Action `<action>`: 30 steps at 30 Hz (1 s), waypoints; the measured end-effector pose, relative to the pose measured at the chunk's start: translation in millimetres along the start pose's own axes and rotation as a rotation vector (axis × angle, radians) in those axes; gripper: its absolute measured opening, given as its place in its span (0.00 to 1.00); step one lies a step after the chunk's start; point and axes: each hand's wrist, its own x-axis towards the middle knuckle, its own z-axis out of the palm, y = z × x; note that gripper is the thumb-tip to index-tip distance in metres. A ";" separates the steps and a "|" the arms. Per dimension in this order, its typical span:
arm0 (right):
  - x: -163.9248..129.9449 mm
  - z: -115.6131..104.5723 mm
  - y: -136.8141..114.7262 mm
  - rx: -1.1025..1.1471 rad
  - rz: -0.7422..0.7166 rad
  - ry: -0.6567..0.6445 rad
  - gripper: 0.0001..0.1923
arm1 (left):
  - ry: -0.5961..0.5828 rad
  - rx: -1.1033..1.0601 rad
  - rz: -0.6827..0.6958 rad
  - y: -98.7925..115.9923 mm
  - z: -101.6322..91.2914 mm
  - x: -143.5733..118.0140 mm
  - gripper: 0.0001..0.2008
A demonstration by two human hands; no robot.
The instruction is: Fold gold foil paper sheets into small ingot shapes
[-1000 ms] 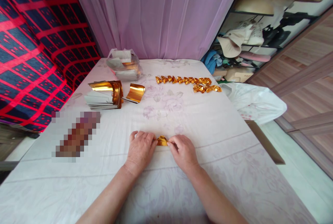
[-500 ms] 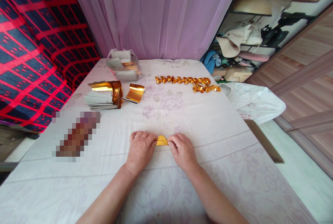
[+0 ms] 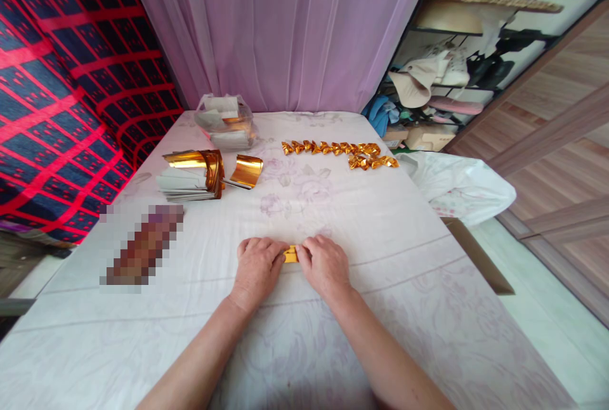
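At the centre of the frame, a little below the middle, a small piece of folded gold paper (image 3: 290, 255) lies on the pale floral tablecloth (image 3: 304, 340), between the person's two hands. The left hand (image 3: 257, 267) holds its left end, thumb and fingers drawn in close on it. The right hand (image 3: 326, 264) has thumb and curled fingers narrowed on the right end; how firmly they pinch it is hard to tell, since the hand covers that part.

Left of centre, a stack of gold-and-white sheets (image 3: 190, 176) rests on the cloth, with a curled gold sheet (image 3: 246, 171) just beside it on the right. Behind the stack stands a clear bag (image 3: 224, 121) with more sheets inside. Right of centre, toward the far edge, runs a long row of folded gold pieces (image 3: 323, 148), and a shorter row (image 3: 373, 162) sits just in front of its right end.

A purple curtain (image 3: 295, 29) hangs at the top, a red-and-navy checked cloth (image 3: 57, 73) fills the upper left, and a white plastic bag (image 3: 469, 188) bulges beside the right edge of the tablecloth.
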 end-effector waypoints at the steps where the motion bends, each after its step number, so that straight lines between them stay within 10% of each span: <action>1: 2.7 0.0 -1.5 -0.022 0.018 -0.011 0.14 | 0.005 0.006 0.006 -0.5 0.7 -0.3 0.11; 30: -12.3 4.6 26.6 0.038 -0.072 0.015 0.11 | -0.037 0.134 0.053 -1.5 -3.4 -3.1 0.15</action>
